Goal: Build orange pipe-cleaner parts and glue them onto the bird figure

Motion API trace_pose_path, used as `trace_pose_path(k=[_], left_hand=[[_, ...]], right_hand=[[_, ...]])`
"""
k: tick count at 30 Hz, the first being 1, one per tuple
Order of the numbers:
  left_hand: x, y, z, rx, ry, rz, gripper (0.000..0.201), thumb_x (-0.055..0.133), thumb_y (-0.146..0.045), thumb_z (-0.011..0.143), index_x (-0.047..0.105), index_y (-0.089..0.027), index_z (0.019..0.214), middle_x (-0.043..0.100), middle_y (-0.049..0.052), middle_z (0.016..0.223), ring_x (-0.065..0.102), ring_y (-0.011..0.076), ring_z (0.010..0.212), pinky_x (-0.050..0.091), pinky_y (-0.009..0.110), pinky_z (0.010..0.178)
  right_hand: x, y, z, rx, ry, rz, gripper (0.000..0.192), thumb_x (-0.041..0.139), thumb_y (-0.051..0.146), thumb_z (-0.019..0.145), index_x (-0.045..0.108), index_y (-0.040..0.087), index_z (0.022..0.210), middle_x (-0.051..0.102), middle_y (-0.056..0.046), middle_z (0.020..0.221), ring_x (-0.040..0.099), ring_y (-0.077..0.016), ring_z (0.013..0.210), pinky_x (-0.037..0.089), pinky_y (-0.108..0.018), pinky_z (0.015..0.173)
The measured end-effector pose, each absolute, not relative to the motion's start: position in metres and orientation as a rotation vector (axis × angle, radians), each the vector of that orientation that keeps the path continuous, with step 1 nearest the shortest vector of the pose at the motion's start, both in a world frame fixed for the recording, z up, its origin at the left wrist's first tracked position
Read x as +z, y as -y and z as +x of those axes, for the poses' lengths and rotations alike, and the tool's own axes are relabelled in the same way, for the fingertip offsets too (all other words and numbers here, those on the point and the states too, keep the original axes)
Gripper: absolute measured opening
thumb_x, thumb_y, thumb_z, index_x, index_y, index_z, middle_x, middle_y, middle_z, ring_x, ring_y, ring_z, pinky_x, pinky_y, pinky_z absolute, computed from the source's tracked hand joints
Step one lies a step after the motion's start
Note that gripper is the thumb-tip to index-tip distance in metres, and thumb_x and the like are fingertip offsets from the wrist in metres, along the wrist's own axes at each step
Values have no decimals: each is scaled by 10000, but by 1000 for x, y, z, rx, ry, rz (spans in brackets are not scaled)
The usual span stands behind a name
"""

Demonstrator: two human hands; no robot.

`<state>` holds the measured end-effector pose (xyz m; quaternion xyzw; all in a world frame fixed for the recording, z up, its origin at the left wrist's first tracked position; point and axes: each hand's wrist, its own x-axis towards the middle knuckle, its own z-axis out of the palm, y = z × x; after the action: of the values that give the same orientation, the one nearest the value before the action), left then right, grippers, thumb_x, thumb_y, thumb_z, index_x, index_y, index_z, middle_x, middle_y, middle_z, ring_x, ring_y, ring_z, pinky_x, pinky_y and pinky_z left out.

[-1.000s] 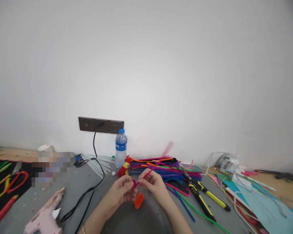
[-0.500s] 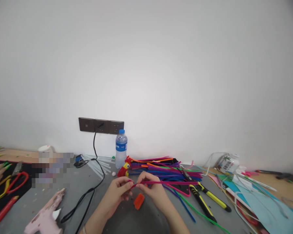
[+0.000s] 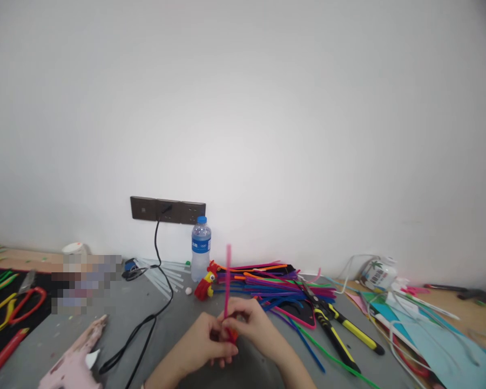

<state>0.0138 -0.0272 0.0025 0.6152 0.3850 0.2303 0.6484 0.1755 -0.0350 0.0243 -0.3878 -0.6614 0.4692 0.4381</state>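
Note:
My left hand (image 3: 206,340) and my right hand (image 3: 251,327) meet low in the middle, fingertips pinched together on a pink pipe cleaner (image 3: 228,275). Its free end stands upright above my fingers. A small orange piece (image 3: 234,335) shows just under my fingertips, mostly hidden. Behind my hands lies a pile of coloured pipe cleaners (image 3: 275,278), with a red and yellow pipe-cleaner bird (image 3: 206,285) at its left end.
A pink glue gun (image 3: 75,362) and its black cord (image 3: 146,321) lie left. A water bottle (image 3: 201,247) stands by the wall sockets (image 3: 168,209). Yellow-handled pliers (image 3: 340,324) and coloured paper (image 3: 433,340) lie right; red-handled scissors (image 3: 22,302) lie far left.
The pink pipe cleaner swung from lying level to the right to standing upright. My hands closed in together over the orange piece. Another person's hand at far left has left the view.

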Motion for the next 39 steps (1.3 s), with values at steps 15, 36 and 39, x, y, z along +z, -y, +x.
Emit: trace_pose_path(k=[15,36,39], left_hand=[[4,13,13,1003,-782,933,534,871,-483,506,695,-127,865,649,7,659,587,108,515,405,163,381],[4,20,9,762,-876,1572,249,683,-343,739,661,-148,586,611,-14,537,508,143,546,328,238,556],[1,21,8,797,-1078,1756,174,729,-331,684,681,-172,735,614,-23,611,498,158,571,303,241,549]], right_hand=[[24,23,180,908,1175,-865,244,788,390,677,653,187,680,639,-44,759,603,-189,698,492,-296,627],[22,29,175,1089,1455,-957,218,740,387,722,737,178,782,621,-9,670,527,-138,579,421,-244,531],[20,24,182,1041,1305,-966,285,756,446,692,699,179,775,606,2,632,512,-132,531,430,-245,496]])
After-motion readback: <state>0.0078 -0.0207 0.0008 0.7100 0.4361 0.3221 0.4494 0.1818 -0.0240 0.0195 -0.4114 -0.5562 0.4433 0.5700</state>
